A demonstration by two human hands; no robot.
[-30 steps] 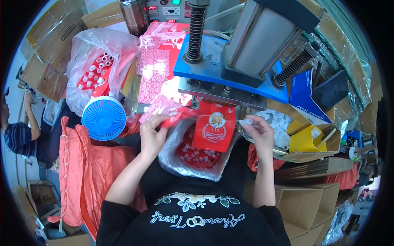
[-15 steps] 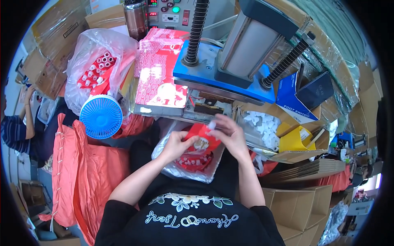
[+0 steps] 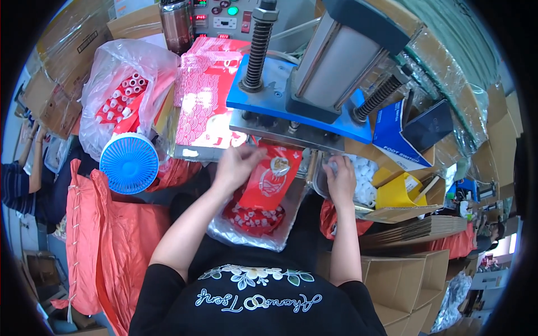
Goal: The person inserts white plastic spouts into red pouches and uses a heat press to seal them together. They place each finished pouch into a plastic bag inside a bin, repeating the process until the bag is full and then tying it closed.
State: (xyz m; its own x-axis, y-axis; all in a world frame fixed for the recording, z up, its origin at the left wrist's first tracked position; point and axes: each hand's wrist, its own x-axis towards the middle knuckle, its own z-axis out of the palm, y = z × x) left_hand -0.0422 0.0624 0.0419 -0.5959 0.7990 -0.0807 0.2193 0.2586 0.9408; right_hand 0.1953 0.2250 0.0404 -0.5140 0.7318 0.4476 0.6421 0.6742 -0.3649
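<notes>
A red printed pouch reaches out from under the front edge of the blue-topped press. My left hand pinches it by its left side, near the upper edge. To the right, my right hand is at the tray of small white plastic spouts. Its fingers are curled down at the tray's left side, and whatever lies between the fingertips is hidden. Below the pouch, a plastic-lined box on my lap holds several red pouches with white spouts.
Flat red and pink pouches are stacked left of the press. A blue fan stands before a clear bag of spouted pouches. An orange-red sack lies left; cardboard boxes stand right. Another person's arm shows far left.
The pouch has moved from between my hands up to the press, whose upper plate has come down. My right hand has let go of it and moved right to the spout tray.
</notes>
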